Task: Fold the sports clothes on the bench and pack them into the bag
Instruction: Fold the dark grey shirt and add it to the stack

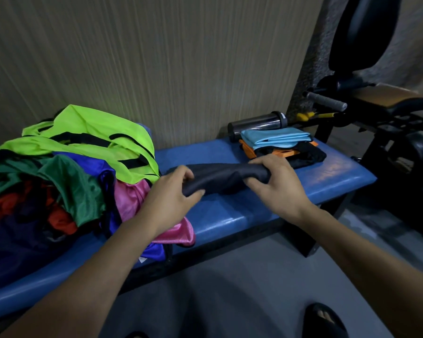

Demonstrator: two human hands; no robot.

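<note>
Both hands hold one dark garment (pixel 220 178), bunched into a roll, just above the blue table (pixel 230 213). Left hand (pixel 171 191): grip closed on the roll's left end, thumb under, fingers curled over. Right hand (pixel 274 176): grip closed on the right end, fingers wrapped over the top. Left of the left grip: loose pile of clothes (pixel 66 172), neon green, dark green, pink, blue, red. Beyond the right grip: folded stack (pixel 279 145), light blue on orange on black. Behind it, a metal bottle (pixel 257 123) lying on its side.
</note>
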